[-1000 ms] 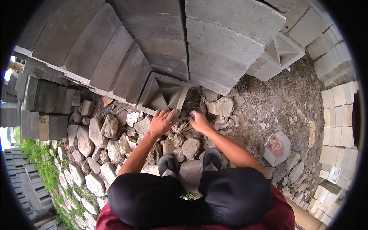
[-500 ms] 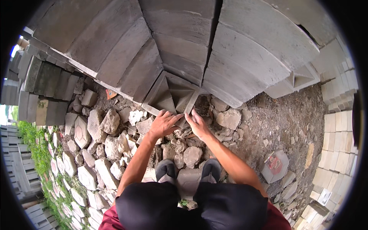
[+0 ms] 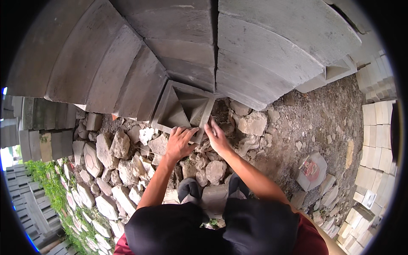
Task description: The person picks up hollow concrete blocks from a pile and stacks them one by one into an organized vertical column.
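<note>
Left hand (image 3: pixel 180 144) holds concrete block (image 3: pixel 185 111) at near edge, right hand (image 3: pixel 217 137) at right side; uneven rubble (image 3: pixel 253 123) beside might tip it.

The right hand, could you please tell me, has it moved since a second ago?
Yes: judged against the pale rock to its right, the right hand has moved leftward, and it now appears to touch the side of the recessed concrete block.

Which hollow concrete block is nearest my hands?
The central hollow block: your left hand lies on its near edge, your right hand at its right side. The other hollow block, far right, is away from both hands.
</note>
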`<state>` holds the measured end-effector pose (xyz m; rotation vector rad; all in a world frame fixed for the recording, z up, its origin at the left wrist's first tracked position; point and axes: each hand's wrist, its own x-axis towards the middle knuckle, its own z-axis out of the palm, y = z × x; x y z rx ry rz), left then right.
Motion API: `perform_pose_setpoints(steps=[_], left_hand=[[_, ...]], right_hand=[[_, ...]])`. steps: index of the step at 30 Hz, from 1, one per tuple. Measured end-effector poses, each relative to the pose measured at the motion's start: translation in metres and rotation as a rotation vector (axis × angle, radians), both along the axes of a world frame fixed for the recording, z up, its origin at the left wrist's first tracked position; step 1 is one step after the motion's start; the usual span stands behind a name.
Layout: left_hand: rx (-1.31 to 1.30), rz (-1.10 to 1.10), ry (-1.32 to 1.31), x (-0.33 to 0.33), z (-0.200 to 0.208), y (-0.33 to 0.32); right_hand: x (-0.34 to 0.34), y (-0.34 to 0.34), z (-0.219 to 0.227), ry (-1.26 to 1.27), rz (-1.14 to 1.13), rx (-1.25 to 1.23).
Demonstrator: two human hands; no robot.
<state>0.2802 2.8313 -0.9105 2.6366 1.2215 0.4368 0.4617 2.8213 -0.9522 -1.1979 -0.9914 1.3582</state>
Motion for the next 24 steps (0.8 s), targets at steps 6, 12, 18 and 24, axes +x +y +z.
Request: perform_pose_setpoints(steps=[6,12,18,24], left_hand=[[-0.238,0.327,-0.063,0.051,0.033,0.008],[-0.320,0.307,0.315,0.065,0.015,0.037],[-0.305,0.250,0.159,0.059,0.010,0.035],[-0.228,0.260,-0.048,0.044,0.018,0.033]], right_hand=[[0.037,-0.002,-0.033,0.171,-0.139,-0.400],[0.045,-0.010,-0.021,0.174,-0.041,-0.391],[0.056,-0.034,-0.022,0.025,0.087,-0.407],[0.067,-0.056,-0.024,0.012,0.083,-0.424]])
